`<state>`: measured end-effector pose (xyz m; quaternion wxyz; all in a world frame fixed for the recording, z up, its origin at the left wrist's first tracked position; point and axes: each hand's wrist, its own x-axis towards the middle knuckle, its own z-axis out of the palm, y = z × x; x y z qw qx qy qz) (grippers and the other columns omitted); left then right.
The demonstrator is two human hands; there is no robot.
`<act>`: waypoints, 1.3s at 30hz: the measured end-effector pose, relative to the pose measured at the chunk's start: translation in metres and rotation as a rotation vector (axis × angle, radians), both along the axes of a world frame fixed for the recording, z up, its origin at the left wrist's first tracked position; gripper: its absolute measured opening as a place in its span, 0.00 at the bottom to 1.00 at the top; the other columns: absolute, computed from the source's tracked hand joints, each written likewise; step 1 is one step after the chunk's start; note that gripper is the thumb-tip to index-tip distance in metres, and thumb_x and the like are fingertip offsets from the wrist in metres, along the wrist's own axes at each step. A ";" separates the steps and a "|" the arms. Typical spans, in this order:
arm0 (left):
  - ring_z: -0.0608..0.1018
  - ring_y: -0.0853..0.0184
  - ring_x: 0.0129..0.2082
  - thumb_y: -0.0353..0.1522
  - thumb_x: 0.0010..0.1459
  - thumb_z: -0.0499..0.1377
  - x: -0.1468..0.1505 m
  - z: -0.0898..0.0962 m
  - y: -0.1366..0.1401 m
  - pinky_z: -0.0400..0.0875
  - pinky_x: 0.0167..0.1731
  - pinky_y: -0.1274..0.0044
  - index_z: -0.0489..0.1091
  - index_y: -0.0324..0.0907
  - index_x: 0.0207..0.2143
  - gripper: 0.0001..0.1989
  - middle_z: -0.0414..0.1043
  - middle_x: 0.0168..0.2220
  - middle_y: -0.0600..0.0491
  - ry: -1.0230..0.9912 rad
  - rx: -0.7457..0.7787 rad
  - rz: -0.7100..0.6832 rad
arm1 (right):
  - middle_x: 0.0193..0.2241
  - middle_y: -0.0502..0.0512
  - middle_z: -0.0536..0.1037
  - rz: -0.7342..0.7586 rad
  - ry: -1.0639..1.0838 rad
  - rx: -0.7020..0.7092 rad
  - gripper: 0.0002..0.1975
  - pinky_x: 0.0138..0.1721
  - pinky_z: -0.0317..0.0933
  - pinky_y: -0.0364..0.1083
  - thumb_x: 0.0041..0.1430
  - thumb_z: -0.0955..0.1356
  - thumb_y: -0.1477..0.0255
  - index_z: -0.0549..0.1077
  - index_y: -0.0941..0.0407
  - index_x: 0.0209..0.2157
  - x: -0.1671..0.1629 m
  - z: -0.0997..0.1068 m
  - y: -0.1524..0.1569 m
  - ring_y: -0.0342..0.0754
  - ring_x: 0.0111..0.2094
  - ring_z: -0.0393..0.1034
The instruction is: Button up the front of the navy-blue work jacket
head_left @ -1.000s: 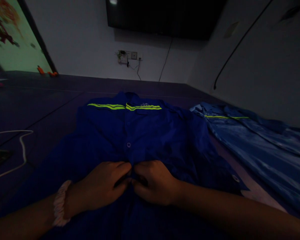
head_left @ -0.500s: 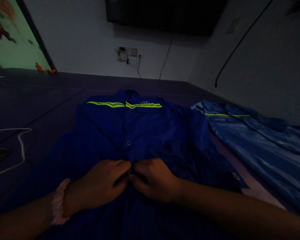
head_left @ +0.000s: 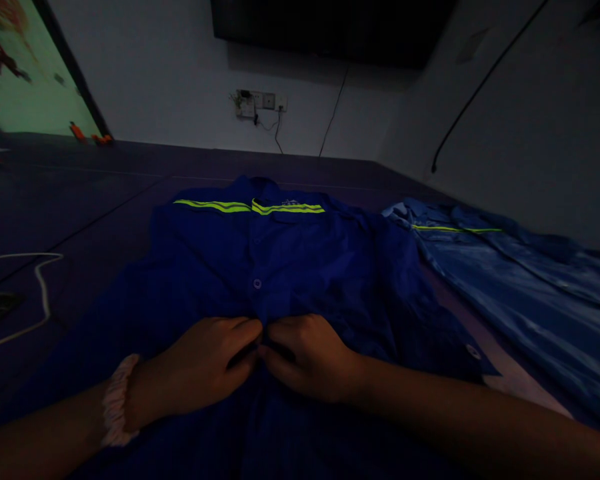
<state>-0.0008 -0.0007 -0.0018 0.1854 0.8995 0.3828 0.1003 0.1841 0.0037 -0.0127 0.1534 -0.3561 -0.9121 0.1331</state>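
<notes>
Blue work shirt (head_left: 300, 267) lies spread flat, front up, on dark purple floor (head_left: 105, 193), collar end away from the camera, hem end toward the person. Only one view, the head camera, very dim. Yellow reflective stripe (head_left: 250, 207) runs across the chest near the collar. One button (head_left: 257, 283) shows on the placket, just above the hands.

Left hand (head_left: 205, 363) rests on the shirt at the placket, fingers curled, thumb and fingertips pinching the fabric edge at centre. Pale scrunchie (head_left: 116, 400) sits on the left wrist. Right hand (head_left: 307, 353) is directly opposite, fingers bent, pinching the other placket edge. Both hands touch at the fingertips over the front opening; what lies between the fingertips is hidden, too dark to tell. Both forearms come in from the bottom edge, over the lower shirt.

Second lighter blue shirt (head_left: 520, 287) lies to the right, just beside the first, also flat, with its own yellow stripe. White cable (head_left: 40, 293) snakes on the floor at left, well apart from the shirt. Wall socket (head_left: 260, 103) with plugged leads on the white wall behind. Dark screen (head_left: 330, 30) hangs above it.
</notes>
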 end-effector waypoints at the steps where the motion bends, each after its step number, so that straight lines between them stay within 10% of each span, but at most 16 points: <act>1: 0.70 0.70 0.24 0.27 0.55 0.50 0.000 0.000 0.000 0.58 0.22 0.79 0.60 0.42 0.28 0.04 0.66 0.26 0.57 0.000 -0.001 -0.002 | 0.21 0.50 0.71 0.001 0.005 0.002 0.11 0.21 0.45 0.40 0.56 0.61 0.69 0.68 0.59 0.25 0.000 -0.001 0.000 0.38 0.20 0.61; 39: 0.67 0.71 0.21 0.28 0.56 0.49 0.000 0.000 0.001 0.54 0.21 0.78 0.56 0.43 0.26 0.06 0.62 0.23 0.58 0.022 0.033 -0.035 | 0.19 0.47 0.66 0.003 0.026 -0.031 0.11 0.21 0.42 0.40 0.57 0.61 0.69 0.66 0.59 0.24 0.001 -0.001 0.001 0.37 0.19 0.55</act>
